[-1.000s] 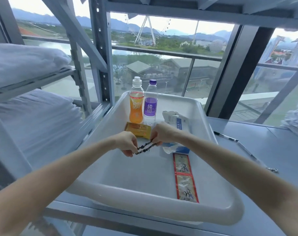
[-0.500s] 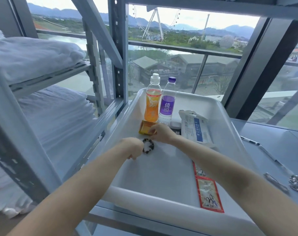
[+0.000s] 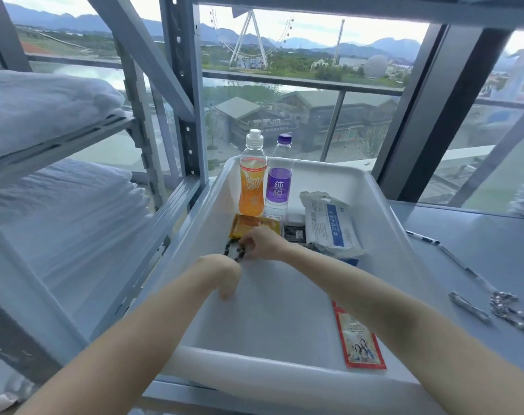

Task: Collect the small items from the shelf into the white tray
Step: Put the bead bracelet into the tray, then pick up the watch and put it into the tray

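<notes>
Both hands no longer share the bead bracelet (image 3: 226,250): a second ago it was stretched between them, and now only the right hand (image 3: 263,244) has it. That grip is closed to a fingertip pinch on the beads, low over the floor of the white tray (image 3: 254,359). Whether the beads already rest on the floor cannot be told. The left hand (image 3: 222,272) has let go; its fingers hang loosely curled, holding nothing, just nearer the tray's front edge.

The bracelet sits left of the tray's centre, just in front of the yellow packet (image 3: 250,227). Behind that, toward the far edge, stand the orange bottle (image 3: 252,181) and purple bottle (image 3: 278,184). A white pack (image 3: 329,226) lies toward the right wall, and a red card strip (image 3: 359,339) lies by the front right corner.

Assessment: the bracelet is in effect delivered and needs only release. Outstanding on the shelf (image 3: 479,259), right of the tray, are a pen (image 3: 422,237), a metal clip (image 3: 469,305) and a silver chain (image 3: 509,310).
</notes>
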Available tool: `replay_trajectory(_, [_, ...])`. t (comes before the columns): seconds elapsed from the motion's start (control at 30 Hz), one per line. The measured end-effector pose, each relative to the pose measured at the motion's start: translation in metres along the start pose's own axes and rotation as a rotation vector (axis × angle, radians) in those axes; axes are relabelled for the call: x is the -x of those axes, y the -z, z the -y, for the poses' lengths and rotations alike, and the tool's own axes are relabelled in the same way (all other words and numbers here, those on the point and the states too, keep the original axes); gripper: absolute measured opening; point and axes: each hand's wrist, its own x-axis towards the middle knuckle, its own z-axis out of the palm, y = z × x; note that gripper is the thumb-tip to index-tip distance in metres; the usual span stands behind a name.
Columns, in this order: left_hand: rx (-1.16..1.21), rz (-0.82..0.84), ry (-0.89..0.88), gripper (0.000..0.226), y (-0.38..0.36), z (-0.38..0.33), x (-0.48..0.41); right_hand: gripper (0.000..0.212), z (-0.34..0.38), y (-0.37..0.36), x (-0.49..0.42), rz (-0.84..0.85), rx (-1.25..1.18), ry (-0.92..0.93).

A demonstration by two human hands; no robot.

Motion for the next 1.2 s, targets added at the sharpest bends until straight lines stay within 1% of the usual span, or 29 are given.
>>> replay_trajectory(0.07, [0.019, 0.000, -0.010, 0.047, -0.001, 0.002, 0.001, 0.030, -0.004, 0.021, 0.014, -0.007, 0.085, 0.041])
replay_trajectory(0.17, [0.017, -0.063, -0.061, 0.048, 0.003, -0.001, 0.007, 0.029, -0.020, 0.064, 0.060, -0.107, 0.201, 0.082])
replay_trajectory(0.23, [0.008, -0.181, -0.102, 0.048, 0.016, -0.013, 0.011, 0.024, -0.039, 0.094, 0.106, -0.207, 0.196, 0.075])
replay_trajectory(0.3, [0.004, -0.359, -0.158, 0.043, 0.033, -0.033, 0.016, 0.021, -0.062, 0.116, 0.157, -0.321, 0.113, 0.041])
replay_trajectory(0.37, [0.017, -0.576, -0.248, 0.036, 0.053, -0.070, 0.022, 0.017, -0.094, 0.128, 0.220, -0.460, 0.058, -0.052])
replay_trajectory(0.43, [0.061, -0.766, -0.359, 0.034, 0.069, -0.115, 0.031, 0.015, -0.128, 0.131, 0.282, -0.556, 0.055, -0.205])
replay_trajectory(0.5, [0.100, -0.909, -0.478, 0.041, 0.078, -0.159, 0.042, 0.015, -0.162, 0.127, 0.336, -0.559, 0.076, -0.372])
replay_trajectory(0.6, [0.095, -1.020, -0.616, 0.048, 0.085, -0.220, 0.057, 0.018, -0.205, 0.119, 0.405, -0.481, 0.089, -0.611])
replay_trajectory(0.7, [0.070, -1.049, -0.665, 0.050, 0.085, -0.264, 0.070, 0.019, -0.237, 0.111, 0.459, -0.432, 0.078, -0.743])
replay_trajectory(0.83, [0.071, -1.058, -0.666, 0.055, 0.075, -0.309, 0.082, 0.011, -0.276, 0.103, 0.506, -0.360, 0.083, -0.832])
replay_trajectory(0.9, [0.097, -1.067, -0.647, 0.056, 0.066, -0.336, 0.083, 0.011, -0.297, 0.102, 0.522, -0.318, 0.083, -0.857])
replay_trajectory(1.03, [0.128, -0.992, -0.602, 0.058, 0.046, -0.403, 0.061, 0.015, -0.333, 0.096, 0.538, -0.259, 0.003, -0.912])
replay_trajectory(1.2, [0.151, -0.882, -0.466, 0.058, 0.022, -0.457, 0.015, 0.030, -0.366, 0.078, 0.540, -0.197, -0.060, -0.919])
